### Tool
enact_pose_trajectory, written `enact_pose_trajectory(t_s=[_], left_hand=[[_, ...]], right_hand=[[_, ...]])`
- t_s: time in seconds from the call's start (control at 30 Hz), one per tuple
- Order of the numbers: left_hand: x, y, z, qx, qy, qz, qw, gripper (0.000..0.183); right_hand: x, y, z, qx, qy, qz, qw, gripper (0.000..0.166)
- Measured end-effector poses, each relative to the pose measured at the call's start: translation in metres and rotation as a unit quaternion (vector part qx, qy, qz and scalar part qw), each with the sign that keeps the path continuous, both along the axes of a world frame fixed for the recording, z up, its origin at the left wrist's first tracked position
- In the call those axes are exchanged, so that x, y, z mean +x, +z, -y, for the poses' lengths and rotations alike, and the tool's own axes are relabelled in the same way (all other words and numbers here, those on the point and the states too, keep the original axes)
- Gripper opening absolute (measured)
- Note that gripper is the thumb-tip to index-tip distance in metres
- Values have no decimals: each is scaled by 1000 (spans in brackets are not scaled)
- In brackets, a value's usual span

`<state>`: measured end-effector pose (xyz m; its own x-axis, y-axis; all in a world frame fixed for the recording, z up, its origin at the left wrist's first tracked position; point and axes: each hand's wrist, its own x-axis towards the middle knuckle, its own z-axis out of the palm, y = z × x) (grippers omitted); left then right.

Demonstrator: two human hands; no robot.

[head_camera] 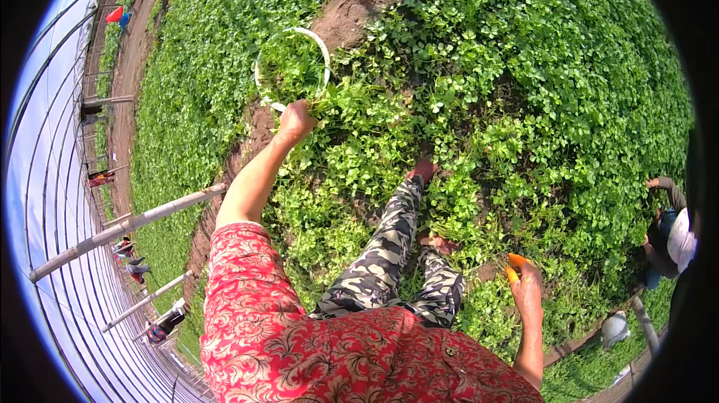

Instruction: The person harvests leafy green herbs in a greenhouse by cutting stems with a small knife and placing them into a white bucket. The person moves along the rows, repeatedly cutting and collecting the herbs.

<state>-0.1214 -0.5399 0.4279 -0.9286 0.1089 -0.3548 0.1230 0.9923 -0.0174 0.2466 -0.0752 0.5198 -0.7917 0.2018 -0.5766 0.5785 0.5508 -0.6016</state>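
My left hand (296,120) is closed around a bunch of leafy green stems (340,99) at the near rim of a round white-rimmed container (322,49). Inside that container lie more green stems and leaves. At the lower right, my right hand (527,285) hangs over the low plants, with orange covers (517,260) on its thumb and a finger. Its fingers point away from me and slightly left; whether they hold anything cannot be told. Leafy green plants (371,161) surround my feet and legs.
A co-worker in a pale hat (681,240) bends over the plants at the far right. Poles (129,226) of a bare hoop frame stand at the left, with other people beyond. Bare soil (348,15) shows past the container. A white sack (615,329) sits at the lower right.
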Motion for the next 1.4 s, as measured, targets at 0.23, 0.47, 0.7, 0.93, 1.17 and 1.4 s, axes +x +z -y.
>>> enact_pose_trajectory(t_s=[0.23, 0.47, 0.7, 0.93, 1.17, 1.4], left_hand=[[-105, 87, 65, -160, 117, -32, 980, 78], [-83, 119, 63, -149, 124, -86, 977, 45], [-46, 143, 79, -54, 124, -193, 972, 55], [30, 99, 77, 132, 245, 155, 948, 46], [78, 112, -60, 268, 40, 252, 929, 43], [98, 167, -132, 517, 127, 497, 686, 41]], right_hand=[[-24, 24, 16, 11, 57, 20, 998, 25], [-8, 51, 27, 13, 42, -20, 999, 26], [54, 75, 24, 33, -29, 5, 999, 26], [98, 86, 32, 50, -29, 18, 998, 28], [131, 93, 26, 37, -106, 85, 990, 30], [211, 46, 38, 22, -186, 53, 981, 27]])
